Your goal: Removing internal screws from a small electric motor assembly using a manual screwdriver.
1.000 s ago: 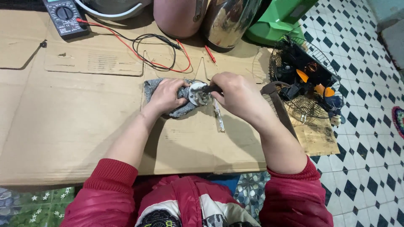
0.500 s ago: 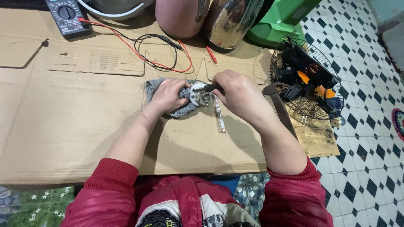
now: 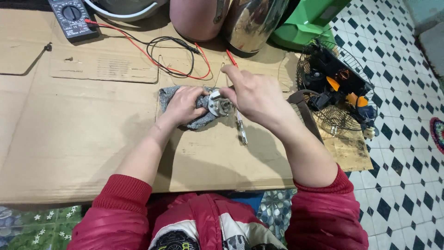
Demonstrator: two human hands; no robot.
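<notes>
A small metal motor part [image 3: 217, 104] rests on a grey cloth [image 3: 200, 121] on the cardboard sheet [image 3: 83, 134]. My left hand [image 3: 182, 105] presses down on the cloth and steadies the part from the left. From the right, my right hand [image 3: 253, 95] has its thumb and fingers pinched at the part, with the index finger raised. A thin screwdriver [image 3: 241, 129] with a clear handle lies on the cardboard just under my right hand.
A multimeter [image 3: 69, 17] sits at the back left, its red and black leads [image 3: 178, 51] looping behind the cloth. A pink pot [image 3: 199, 18], a steel kettle [image 3: 256, 21] and a green plastic item [image 3: 310, 21] stand behind. A wire fan cage [image 3: 337, 90] holding parts is at right on the tiled floor.
My right hand held a dark-tipped tool against the part earlier; now that tip is out of sight and the index finger is lifted. My left hand stays on the cloth.
</notes>
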